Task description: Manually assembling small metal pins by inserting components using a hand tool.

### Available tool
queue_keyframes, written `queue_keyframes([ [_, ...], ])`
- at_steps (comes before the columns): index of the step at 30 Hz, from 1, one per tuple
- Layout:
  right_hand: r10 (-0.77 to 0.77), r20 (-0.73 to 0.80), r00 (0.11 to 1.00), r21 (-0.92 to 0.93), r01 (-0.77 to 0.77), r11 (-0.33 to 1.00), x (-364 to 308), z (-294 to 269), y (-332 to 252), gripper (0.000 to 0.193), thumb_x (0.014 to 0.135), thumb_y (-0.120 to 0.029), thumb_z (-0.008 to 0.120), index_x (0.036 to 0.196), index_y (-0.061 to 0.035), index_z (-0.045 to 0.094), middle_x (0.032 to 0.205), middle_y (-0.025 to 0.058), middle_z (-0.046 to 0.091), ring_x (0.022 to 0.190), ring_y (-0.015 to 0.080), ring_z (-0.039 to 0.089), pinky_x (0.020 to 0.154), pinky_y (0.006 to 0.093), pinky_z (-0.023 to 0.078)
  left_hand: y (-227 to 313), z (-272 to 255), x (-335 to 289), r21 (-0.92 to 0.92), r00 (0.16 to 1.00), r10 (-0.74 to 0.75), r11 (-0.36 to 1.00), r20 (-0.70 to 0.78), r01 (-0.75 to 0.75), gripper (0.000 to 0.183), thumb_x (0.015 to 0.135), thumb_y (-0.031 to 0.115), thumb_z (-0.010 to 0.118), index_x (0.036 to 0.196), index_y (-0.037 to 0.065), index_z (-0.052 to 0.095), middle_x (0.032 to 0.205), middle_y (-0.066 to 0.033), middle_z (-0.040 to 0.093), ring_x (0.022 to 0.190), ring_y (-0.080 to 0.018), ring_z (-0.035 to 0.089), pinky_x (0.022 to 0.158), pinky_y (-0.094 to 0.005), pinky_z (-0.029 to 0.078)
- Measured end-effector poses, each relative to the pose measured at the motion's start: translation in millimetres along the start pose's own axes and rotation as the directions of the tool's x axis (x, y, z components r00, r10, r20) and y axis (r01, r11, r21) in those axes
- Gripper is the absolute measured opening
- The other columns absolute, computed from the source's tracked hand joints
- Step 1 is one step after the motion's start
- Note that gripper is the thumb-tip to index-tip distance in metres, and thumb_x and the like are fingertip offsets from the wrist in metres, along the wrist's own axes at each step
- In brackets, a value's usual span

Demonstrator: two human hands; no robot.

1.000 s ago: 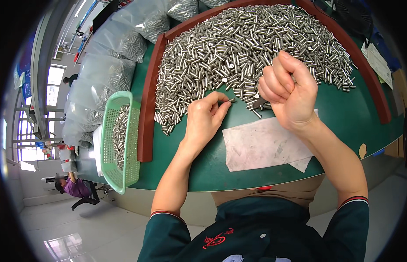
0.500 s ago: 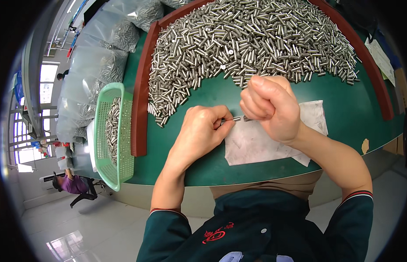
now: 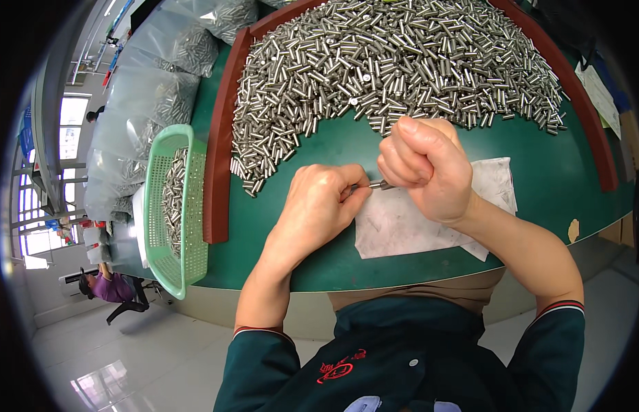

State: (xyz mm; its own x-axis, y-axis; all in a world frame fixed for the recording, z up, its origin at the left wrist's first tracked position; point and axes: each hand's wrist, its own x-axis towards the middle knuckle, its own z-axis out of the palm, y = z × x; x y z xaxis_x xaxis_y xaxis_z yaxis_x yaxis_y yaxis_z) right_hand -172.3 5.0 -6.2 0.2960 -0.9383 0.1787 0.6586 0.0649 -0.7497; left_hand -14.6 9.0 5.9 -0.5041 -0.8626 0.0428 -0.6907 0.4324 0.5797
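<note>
My left hand [image 3: 312, 206] pinches a small silvery metal pin [image 3: 374, 185] between thumb and forefinger, over the edge of a smudged white cloth or sheet [image 3: 429, 226]. Facing it, my right hand [image 3: 429, 165] is closed in a fist with the thumb on top. A short dark metal tip [image 3: 386, 184] shows at the fist's left side and appears to meet the pin's end; the rest of what the fist holds is hidden. Beyond both hands lies a large heap of similar metal pins [image 3: 402, 62] on the green tabletop [image 3: 306, 268].
Dark red rails [image 3: 220, 158] border the heap on its sides. Left of them stands a green perforated basket [image 3: 196, 240] with pins inside. Clear plastic bags of pins [image 3: 161, 103] line the left side. A person in purple [image 3: 112, 287] sits farther off at left.
The gap between the pin in my left hand and the dark tip at my right fist has closed. Both hands otherwise stay almost in place; the view has shifted slightly.
</note>
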Motion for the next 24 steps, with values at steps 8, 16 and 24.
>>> queue_keyframes([
  [8, 0.007, 0.004, 1.000, -0.048, -0.006, 0.999, 0.3, 1.9, 2.5, 0.043, 0.089, -0.020, 0.033, 0.047, -0.0109, 0.026, 0.041, -0.0019, 0.025, 0.038, 0.0072, 0.017, 0.039, 0.0239, 0.017, 0.4, -0.8, 1.2, -0.010, 1.000, -0.012, 1.000, 0.023, 0.012, 0.006, 0.066, 0.003, 0.063, 0.068, -0.001, 0.058, 0.045, -0.0081, 0.043, 0.038, -0.0166, 0.040, 0.040, -0.0289, 0.033],
  [16, -0.011, -0.029, 1.000, -0.030, 0.011, 0.999, 1.0, 2.2, -1.1, 0.042, 0.088, -0.019, 0.032, 0.047, -0.0114, 0.025, 0.041, -0.0023, 0.024, 0.038, 0.0071, 0.016, 0.038, 0.0236, 0.017, 1.2, -3.1, 0.1, 0.007, 0.999, -0.029, 1.000, 0.042, 0.029, 0.006, 0.066, 0.003, 0.063, 0.067, -0.001, 0.059, 0.048, -0.0090, 0.047, 0.040, -0.0181, 0.043, 0.042, -0.0291, 0.035],
  [24, -0.006, -0.043, 0.999, -0.022, 0.006, 1.000, 0.1, 2.8, 1.6, 0.042, 0.088, -0.018, 0.031, 0.047, -0.0118, 0.025, 0.041, -0.0024, 0.024, 0.038, 0.0071, 0.016, 0.039, 0.0236, 0.016, -0.3, -0.9, 0.1, 0.007, 1.000, -0.009, 1.000, 0.014, 0.009, 0.007, 0.066, 0.004, 0.064, 0.066, 0.000, 0.057, 0.045, -0.0077, 0.044, 0.039, -0.0177, 0.041, 0.041, -0.0291, 0.034],
])
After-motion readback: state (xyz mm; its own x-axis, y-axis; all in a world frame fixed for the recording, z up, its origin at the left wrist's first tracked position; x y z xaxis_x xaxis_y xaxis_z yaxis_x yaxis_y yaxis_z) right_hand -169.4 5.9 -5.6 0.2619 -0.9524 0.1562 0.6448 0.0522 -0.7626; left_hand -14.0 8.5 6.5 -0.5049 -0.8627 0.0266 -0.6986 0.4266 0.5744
